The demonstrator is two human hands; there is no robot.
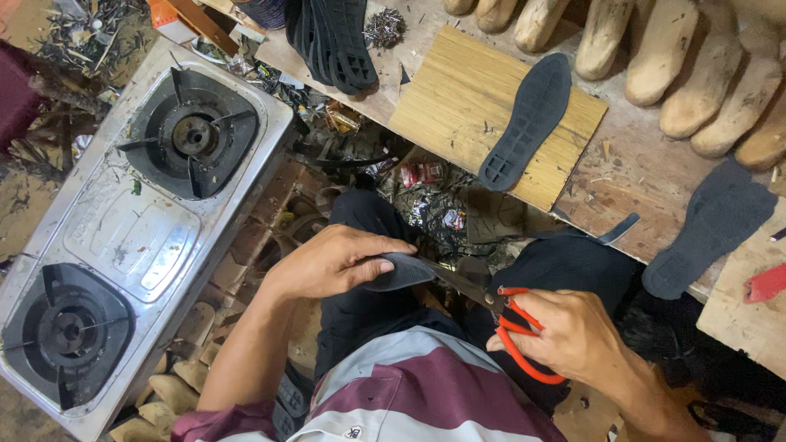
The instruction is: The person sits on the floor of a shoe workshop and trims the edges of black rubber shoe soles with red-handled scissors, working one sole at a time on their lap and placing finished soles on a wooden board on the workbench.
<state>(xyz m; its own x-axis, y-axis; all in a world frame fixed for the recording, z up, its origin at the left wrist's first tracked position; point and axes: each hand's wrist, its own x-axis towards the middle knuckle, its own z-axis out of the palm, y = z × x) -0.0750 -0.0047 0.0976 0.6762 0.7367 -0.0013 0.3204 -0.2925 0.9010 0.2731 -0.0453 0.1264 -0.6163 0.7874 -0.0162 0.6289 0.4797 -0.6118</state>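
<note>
1. Two burners sit on the steel stove (pixel 139 221) beside a scarred wooden surface (pixel 639 164).
2. Two flat soles (pixel 528 119) lie there.
3. Left hand (pixel 332 262) fingers pinch a third sole (pixel 401 272) over the lap; right hand (pixel 569 331) fingers grip red-handled scissors (pixel 491 315).

Matt rubber sole (pixel 403 272), red-plastic-handled metal scissors (pixel 491 315)

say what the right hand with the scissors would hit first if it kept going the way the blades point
Probably the dark sole piece held in the left hand: the right hand aims the red-handled scissors at it, blades seemingly at its edge.
</note>
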